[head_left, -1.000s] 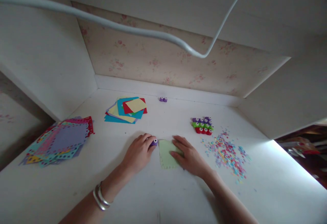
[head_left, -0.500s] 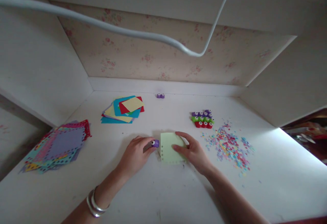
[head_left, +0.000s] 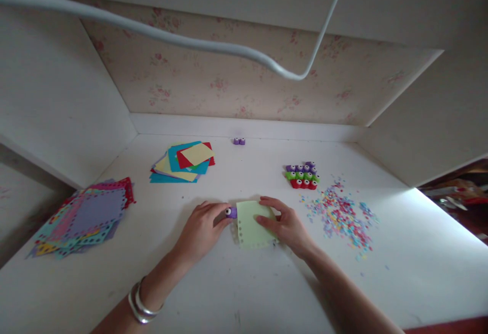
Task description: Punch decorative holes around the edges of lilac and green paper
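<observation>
Between the thumb and fingers of my left hand (head_left: 204, 227) is a small purple craft punch (head_left: 231, 212) with a white round top. My right hand (head_left: 287, 224) grips a pale green sheet of paper (head_left: 251, 224) by its right side, thumb on top. Punched holes run along the sheet's left and bottom edges. The sheet's left edge meets the punch; whether it sits inside the slot I cannot tell. Several more punches in purple, green and red (head_left: 303, 175) stand in rows beyond my right hand.
Two purple punches (head_left: 239, 141) stand by the back wall. Uncut coloured paper (head_left: 190, 161) lies back left, and hole-edged sheets (head_left: 99, 212) are piled far left. Tiny paper bits (head_left: 345, 212) are scattered at right. A white cable (head_left: 213, 47) hangs across the top.
The green sheet has shifted slightly left and tilted, and its left edge now touches the purple punch. My left hand has stayed nearly in place.
</observation>
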`<state>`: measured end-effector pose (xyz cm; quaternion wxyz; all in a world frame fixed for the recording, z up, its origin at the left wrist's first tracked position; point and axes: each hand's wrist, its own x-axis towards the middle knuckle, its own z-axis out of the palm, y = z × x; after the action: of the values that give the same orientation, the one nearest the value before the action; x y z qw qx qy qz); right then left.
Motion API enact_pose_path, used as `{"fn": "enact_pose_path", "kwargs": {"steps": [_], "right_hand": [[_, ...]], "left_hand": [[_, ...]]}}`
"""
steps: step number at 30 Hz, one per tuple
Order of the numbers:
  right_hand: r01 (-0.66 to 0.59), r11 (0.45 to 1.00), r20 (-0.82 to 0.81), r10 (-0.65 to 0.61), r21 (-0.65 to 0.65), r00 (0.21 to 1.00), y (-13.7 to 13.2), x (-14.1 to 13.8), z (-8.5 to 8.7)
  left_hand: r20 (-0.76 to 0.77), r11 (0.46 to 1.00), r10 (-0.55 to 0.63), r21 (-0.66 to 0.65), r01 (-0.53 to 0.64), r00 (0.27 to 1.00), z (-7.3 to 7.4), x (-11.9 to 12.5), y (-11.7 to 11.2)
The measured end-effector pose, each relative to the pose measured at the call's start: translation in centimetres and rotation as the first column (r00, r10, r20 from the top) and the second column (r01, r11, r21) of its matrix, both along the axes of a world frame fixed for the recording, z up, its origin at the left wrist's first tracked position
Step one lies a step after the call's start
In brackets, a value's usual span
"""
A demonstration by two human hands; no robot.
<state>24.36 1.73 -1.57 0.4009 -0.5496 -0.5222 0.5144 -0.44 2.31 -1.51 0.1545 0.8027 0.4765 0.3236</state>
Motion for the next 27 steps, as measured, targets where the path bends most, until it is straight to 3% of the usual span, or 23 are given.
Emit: {"fn": "enact_pose_path", "kwargs": {"steps": [27], "right_hand": [[0.0, 0.993, 0.121, -0.014, 0.119, 0.993, 0.15, 0.55, -0.51]], "left_hand": [[-0.031, 0.998, -0.037, 0.055, 0.038, 0.999, -0.63, -0.06, 0.3]]}}
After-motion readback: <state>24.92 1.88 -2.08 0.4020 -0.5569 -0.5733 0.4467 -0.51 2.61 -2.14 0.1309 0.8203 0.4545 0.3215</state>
